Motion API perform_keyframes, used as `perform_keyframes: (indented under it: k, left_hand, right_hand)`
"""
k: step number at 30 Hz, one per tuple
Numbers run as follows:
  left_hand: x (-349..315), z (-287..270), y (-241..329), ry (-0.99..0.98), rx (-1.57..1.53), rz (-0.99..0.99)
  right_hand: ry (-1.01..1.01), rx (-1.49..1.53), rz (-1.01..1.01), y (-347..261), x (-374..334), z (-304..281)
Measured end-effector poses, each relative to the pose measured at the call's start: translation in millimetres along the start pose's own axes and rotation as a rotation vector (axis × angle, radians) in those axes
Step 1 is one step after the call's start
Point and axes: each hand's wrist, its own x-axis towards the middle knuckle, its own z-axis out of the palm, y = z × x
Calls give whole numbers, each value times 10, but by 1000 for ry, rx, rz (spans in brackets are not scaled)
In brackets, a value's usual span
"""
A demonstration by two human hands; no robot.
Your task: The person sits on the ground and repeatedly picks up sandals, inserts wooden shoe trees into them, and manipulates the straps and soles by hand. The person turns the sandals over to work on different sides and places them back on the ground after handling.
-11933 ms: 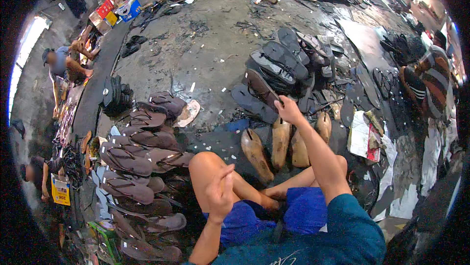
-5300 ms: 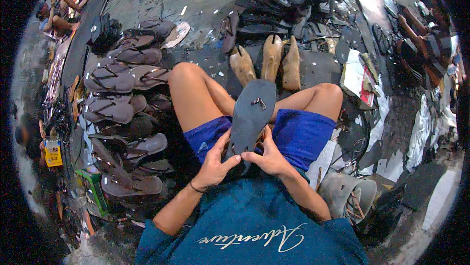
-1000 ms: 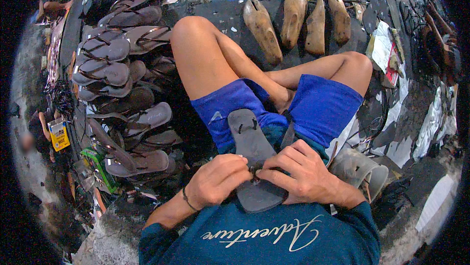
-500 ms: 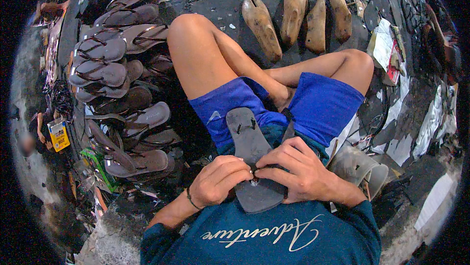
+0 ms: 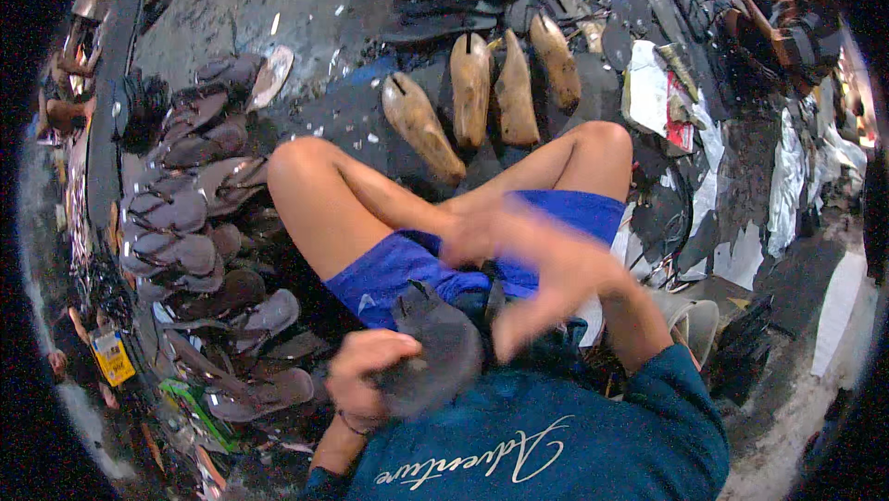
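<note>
My left hand (image 5: 361, 367) is closed on the edge of a dark grey flip-flop sole (image 5: 440, 353), with its thumb lying on top. The sole is tilted up over my lap, foreshortened and a little blurred. A small black piece (image 5: 419, 290) sticks up at its far end. To the right of the sole, my right hand (image 5: 546, 265) hangs in the air over the blue shorts, smeared by motion. Its fingers look stretched out, the thumb apart from them, and I see nothing in it.
Beyond my crossed legs lie several wooden shoe lasts (image 5: 470, 89). Piled flip-flops (image 5: 171, 205) stand at my left, near a yellow packet (image 5: 112, 357) and a green box (image 5: 199, 413). A grey container (image 5: 690, 320) lies by my right elbow, among scraps and white sheets (image 5: 841, 311).
Both hands were together at the sole; the right has let go and swung up and away. The left has tilted and turned the sole. The whole view has shifted.
</note>
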Motion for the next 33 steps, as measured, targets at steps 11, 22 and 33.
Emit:
perform_keyframes:
  k: [11,22,33]
  left_hand:
    - [460,535,-953,-17,-857,-603]
    - [808,525,-1021,302,-1001,-440]
    - [319,832,-1331,600,-1158,-575]
  right_hand:
    - [1017,-169,950,2935,-400,-1635]
    - [591,1189,564,-329,-738,605]
    - [489,-490,444,-248,-10,1365]
